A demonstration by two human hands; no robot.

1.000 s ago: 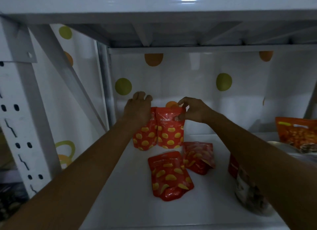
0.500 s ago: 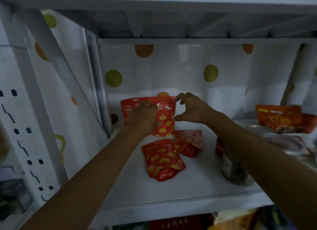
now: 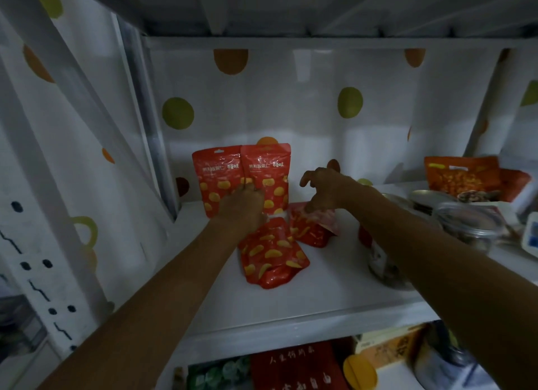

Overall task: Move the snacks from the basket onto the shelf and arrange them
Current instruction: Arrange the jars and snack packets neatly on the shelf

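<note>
Spread open and empty, the right hand (image 3: 326, 186) is poised just above the small flat pouch (image 3: 313, 228), right of the upright pouches (image 3: 241, 177) steadied by the left hand (image 3: 243, 206).

My one view sits on my head, wide-angle, looking forward and slightly down into a white shelf (image 3: 291, 305) bay at close range. Both my forearms run up from the bottom corners toward the middle, my left hand (image 3: 241, 206) and right hand (image 3: 326, 186) ending near the dotted back wall (image 3: 291, 104). The underside of the upper shelf (image 3: 291, 5) fills the top edge, the perforated upright post (image 3: 37, 258) bends along the left, and a strip of the lower shelf (image 3: 291, 366) shows at the bottom.
</note>
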